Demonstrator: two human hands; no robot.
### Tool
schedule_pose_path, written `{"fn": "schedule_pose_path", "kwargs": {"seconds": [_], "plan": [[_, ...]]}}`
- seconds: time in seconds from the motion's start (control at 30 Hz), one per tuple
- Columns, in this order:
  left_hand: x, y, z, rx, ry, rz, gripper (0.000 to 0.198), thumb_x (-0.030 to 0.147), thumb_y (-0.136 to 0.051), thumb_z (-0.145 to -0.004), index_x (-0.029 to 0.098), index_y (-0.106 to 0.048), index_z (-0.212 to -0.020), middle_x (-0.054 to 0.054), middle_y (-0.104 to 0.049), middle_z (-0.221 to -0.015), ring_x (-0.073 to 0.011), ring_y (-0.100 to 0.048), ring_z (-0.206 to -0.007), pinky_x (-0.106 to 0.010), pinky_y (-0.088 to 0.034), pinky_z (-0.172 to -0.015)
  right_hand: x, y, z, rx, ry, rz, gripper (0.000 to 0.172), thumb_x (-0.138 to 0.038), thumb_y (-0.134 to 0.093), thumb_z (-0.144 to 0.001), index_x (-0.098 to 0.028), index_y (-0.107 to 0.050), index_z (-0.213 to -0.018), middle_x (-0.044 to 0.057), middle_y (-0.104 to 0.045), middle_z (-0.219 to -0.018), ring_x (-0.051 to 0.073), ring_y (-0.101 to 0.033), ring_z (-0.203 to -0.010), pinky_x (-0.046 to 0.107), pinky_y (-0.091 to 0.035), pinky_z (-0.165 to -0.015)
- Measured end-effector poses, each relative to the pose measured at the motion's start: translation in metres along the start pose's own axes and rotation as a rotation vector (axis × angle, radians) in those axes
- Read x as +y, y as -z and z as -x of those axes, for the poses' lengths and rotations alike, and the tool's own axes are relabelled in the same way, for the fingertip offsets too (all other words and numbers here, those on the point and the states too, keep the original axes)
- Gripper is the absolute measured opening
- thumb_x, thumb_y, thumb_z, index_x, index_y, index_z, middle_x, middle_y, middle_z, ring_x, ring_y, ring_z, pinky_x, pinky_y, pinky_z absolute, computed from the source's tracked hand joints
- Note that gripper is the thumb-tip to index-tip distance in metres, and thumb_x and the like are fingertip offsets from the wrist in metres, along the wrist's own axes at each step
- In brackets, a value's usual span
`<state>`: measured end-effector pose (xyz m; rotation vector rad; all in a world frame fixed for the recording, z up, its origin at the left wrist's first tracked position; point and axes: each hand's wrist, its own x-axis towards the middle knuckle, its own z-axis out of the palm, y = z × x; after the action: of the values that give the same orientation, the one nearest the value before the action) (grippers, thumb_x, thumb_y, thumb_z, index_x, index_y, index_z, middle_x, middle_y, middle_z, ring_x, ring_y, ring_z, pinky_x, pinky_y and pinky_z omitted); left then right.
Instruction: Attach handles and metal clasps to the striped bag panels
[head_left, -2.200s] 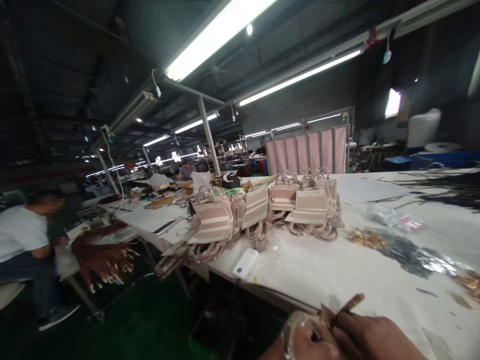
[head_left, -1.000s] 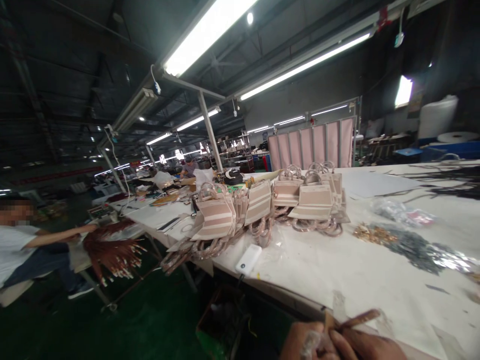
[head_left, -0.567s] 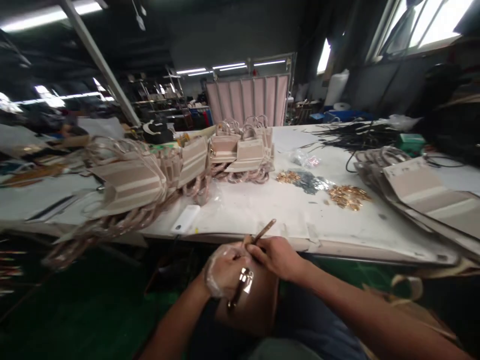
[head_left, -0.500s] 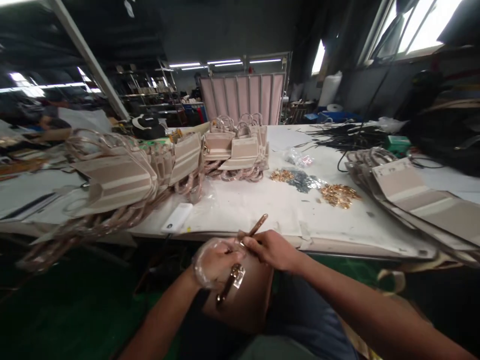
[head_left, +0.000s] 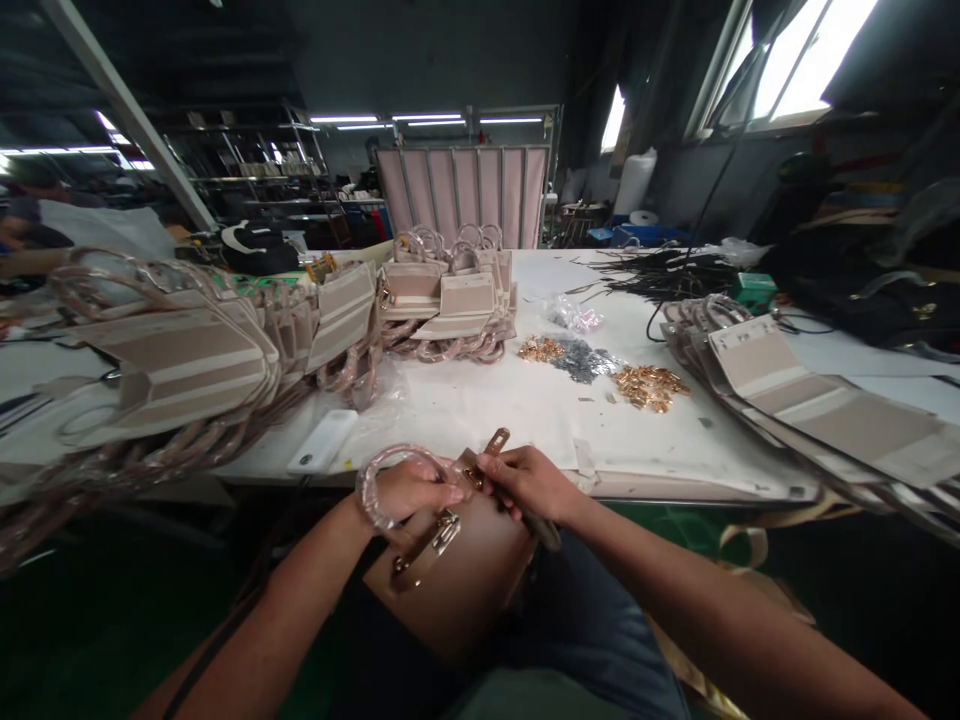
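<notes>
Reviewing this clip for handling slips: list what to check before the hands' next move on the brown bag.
1. Brown bag rests on the lap, off the table: ok.
2. Left hand grips the bag's top, wrapped handle looped over it: ok.
3. Right hand pinches the brown strip: ok.
4. Gold clasp lying closed: cannot tell.
5. Gold fittings heaped on the table, beyond the hands: ok.

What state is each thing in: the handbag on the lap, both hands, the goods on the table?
Brown leather handbag: resting on the lap.
Left hand: closed on the handbag's top edge.
Right hand: closed on a slim brown strip.
Beige striped bags: piled on the white table.
Gold metal fittings: heaped loose.
</notes>
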<state>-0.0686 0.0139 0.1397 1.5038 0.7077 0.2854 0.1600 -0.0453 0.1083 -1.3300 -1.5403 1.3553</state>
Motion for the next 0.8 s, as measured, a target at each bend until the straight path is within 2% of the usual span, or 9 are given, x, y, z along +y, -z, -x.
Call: {"fn": "schedule_pose_path", "kwargs": {"seconds": [0.17,0.23,0.33,0.4,0.47,0.53,0.63,0.7,0.8], "plan": [[0.002,0.004,-0.009,0.067,-0.008,-0.137,0.022,0.042,-0.081,-0.074,0.021,-0.081,-0.082,-0.005,-0.075,-0.085,-0.0259,-0.069,-0.089,-0.035,-0.054,-0.090,-0.005,0.006,0.001,0.269,0.137,0.284,0.052,-0.067,-0.064,-0.097,-0.018,-0.076,-0.083,0.004,-0.072,-0.078,0.018,-0.067,-0.074,0.028,-0.046,-0.070],[0.003,0.004,-0.011,0.101,-0.033,-0.121,0.021,0.041,-0.082,-0.073,0.020,-0.080,-0.077,-0.005,-0.074,-0.082,-0.0248,-0.068,-0.086,-0.034,-0.053,-0.087,-0.005,0.008,0.002,0.274,0.165,0.277,0.048,-0.062,-0.064,-0.099,-0.018,-0.078,-0.085,0.003,-0.074,-0.083,0.019,-0.067,-0.080,0.028,-0.045,-0.073],[0.005,0.005,-0.013,0.195,-0.032,-0.065,0.023,0.040,-0.083,-0.071,0.018,-0.079,-0.076,-0.006,-0.075,-0.080,-0.0236,-0.068,-0.081,-0.033,-0.053,-0.081,-0.004,0.002,0.010,0.235,0.170,0.242,0.049,-0.061,-0.064,-0.098,-0.017,-0.075,-0.081,0.001,-0.070,-0.075,0.018,-0.063,-0.074,0.027,-0.042,-0.066],[0.006,0.006,-0.013,0.313,0.024,0.025,0.025,0.037,-0.087,-0.065,0.017,-0.079,-0.076,-0.007,-0.075,-0.077,-0.0234,-0.069,-0.076,-0.032,-0.053,-0.075,-0.001,-0.010,0.018,0.189,0.223,0.205,0.048,-0.062,-0.067,-0.097,-0.016,-0.076,-0.085,0.002,-0.070,-0.077,0.018,-0.062,-0.074,0.027,-0.043,-0.066],[0.007,0.007,-0.012,0.426,0.090,0.115,0.026,0.033,-0.090,-0.059,0.016,-0.077,-0.073,-0.007,-0.074,-0.071,-0.0230,-0.068,-0.069,-0.032,-0.053,-0.069,0.001,-0.028,0.027,0.138,0.303,0.159,0.046,-0.062,-0.073,-0.092,-0.018,-0.078,-0.102,0.002,-0.074,-0.088,0.018,-0.064,-0.079,0.027,-0.047,-0.071],[0.007,0.008,-0.009,0.498,0.117,0.158,0.025,0.030,-0.089,-0.055,0.016,-0.074,-0.069,-0.005,-0.072,-0.066,-0.0219,-0.067,-0.065,-0.032,-0.052,-0.067,0.004,-0.049,0.035,0.161,0.325,0.173,0.056,-0.064,-0.084,-0.081,-0.021,-0.076,-0.116,0.003,-0.075,-0.094,0.020,-0.065,-0.081,0.029,-0.049,-0.073],[0.003,0.008,-0.004,0.582,0.117,0.193,0.020,0.026,-0.085,-0.055,0.018,-0.070,-0.065,-0.003,-0.070,-0.063,-0.0198,-0.065,-0.062,-0.032,-0.052,-0.067,0.006,-0.077,0.041,0.287,0.282,0.237,0.059,-0.065,-0.092,-0.068,-0.022,-0.077,-0.105,0.002,-0.074,-0.089,0.019,-0.064,-0.074,0.030,-0.049,-0.070],[-0.001,0.006,0.001,0.629,0.109,0.213,0.018,0.025,-0.083,-0.055,0.018,-0.068,-0.063,-0.002,-0.070,-0.063,-0.0196,-0.066,-0.063,-0.031,-0.052,-0.067,0.006,-0.091,0.043,0.307,0.293,0.226,0.051,-0.064,-0.091,-0.071,-0.022,-0.076,-0.095,0.002,-0.074,-0.087,0.019,-0.064,-0.073,0.029,-0.049,-0.069],[-0.005,0.003,0.008,0.665,0.111,0.243,0.020,0.025,-0.084,-0.055,0.017,-0.069,-0.065,-0.004,-0.071,-0.065,-0.0207,-0.067,-0.063,-0.032,-0.052,-0.065,0.005,-0.106,0.048,0.321,0.408,0.219,0.048,-0.063,-0.088,-0.077,-0.023,-0.076,-0.102,0.003,-0.073,-0.092,0.020,-0.066,-0.078,0.029,-0.051,-0.068]]}}
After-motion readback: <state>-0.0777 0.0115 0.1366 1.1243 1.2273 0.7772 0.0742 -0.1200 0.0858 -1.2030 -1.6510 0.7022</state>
